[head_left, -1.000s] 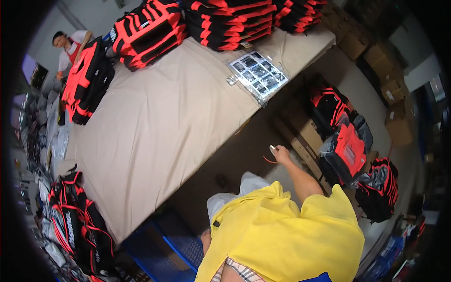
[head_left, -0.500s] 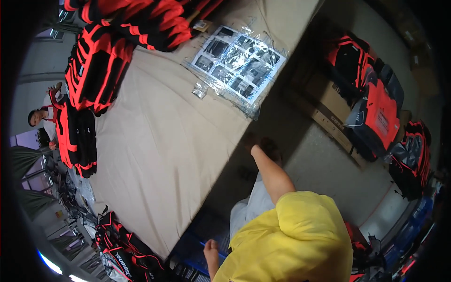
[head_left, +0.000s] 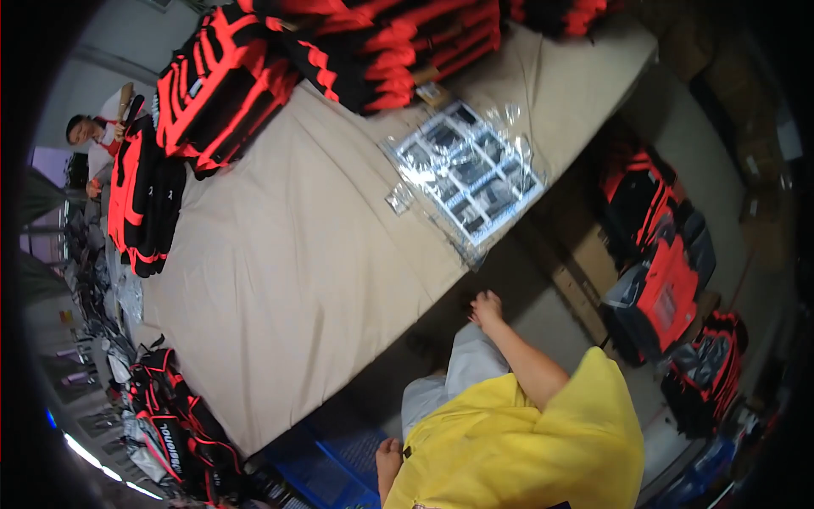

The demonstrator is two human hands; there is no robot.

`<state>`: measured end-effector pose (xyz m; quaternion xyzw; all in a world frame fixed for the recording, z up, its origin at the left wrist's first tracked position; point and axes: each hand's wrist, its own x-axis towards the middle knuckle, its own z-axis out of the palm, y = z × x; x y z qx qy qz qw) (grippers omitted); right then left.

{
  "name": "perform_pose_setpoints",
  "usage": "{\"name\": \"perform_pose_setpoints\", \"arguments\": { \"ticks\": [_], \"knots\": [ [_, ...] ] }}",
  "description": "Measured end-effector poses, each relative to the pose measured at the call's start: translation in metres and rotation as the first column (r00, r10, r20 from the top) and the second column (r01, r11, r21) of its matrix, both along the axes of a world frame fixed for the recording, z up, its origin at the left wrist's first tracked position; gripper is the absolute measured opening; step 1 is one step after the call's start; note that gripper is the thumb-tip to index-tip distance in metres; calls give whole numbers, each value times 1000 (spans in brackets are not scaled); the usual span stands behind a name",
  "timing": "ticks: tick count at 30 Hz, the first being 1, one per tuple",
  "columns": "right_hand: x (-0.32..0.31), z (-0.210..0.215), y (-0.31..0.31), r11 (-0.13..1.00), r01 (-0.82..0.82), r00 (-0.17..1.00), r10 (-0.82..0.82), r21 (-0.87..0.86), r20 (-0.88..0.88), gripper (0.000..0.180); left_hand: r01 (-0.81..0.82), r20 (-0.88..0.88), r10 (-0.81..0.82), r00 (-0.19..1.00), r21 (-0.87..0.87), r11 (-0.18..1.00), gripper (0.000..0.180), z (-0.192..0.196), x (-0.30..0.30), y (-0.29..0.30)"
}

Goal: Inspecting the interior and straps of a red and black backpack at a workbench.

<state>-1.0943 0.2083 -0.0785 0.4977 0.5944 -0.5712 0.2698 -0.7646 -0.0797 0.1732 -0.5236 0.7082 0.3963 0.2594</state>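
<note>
While standing beside the edge of a desk [head_left: 280,280] draped in wrinkled beige cloth, see at far left a co-worker [head_left: 102,157] in a white-sleeved top with red at the chest, close behind black-and-red bags [head_left: 129,199] packed against one another. Lower down, note a lettered black-and-red bag [head_left: 174,424] slumped at the lower-left corner of the desk. Farther up, find more bags [head_left: 225,93] with bright red straps, leaning together on the far side of the desk.

Past the near edge, make out a blue plastic crate [head_left: 335,467], partly in shadow. Just right of it, hold the left hand [head_left: 388,456] low, with fingers curled inward; cannot tell whether gripping anything. Above, on the desk, see a tall pile of black-and-red bags [head_left: 407,42], blurred at the top. Below that pile, find a glossy plastic-covered packet [head_left: 475,174] lying flat, printed with a grid of dark pictures, one corner reaching the desk's edge. Hold the right hand [head_left: 485,310] just off that edge, near the packet but not touching it, with fingers partly bent; cannot tell whether grasping anything. Wear a yellow top [head_left: 526,433] and pale grey trousers [head_left: 475,365]. At right, see a brown carton [head_left: 597,261] beside a red-and-grey bag [head_left: 653,297].
</note>
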Motion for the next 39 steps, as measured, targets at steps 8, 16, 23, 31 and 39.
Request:
{"name": "perform_pose_setpoints", "arguments": {
  "ticks": [8,16,23,31,39],
  "knots": [
    [-134,194,14,677,-393,460,730,622,-504,53,-50,-156,44,987,-34,998,33,-75,-5,12],
    [-251,107,3,-22,-336,82,995,942,52,46,-415,-251,372,893,-144,898,41,-53,9,17],
    [-146,176,-82,131,-7,-188,973,991,-130,49,-768,-22,770,637,-101,632,43,-131,172,96],
    [47,199,-228,271,-338,-590,685,901,-427,40,-764,236,727,645,231,602,51,-163,272,126],
    [169,215,-270,93,-522,-413,842,848,-347,29,-883,-214,863,458,-223,413,34,-164,364,-78]
  ]
}}
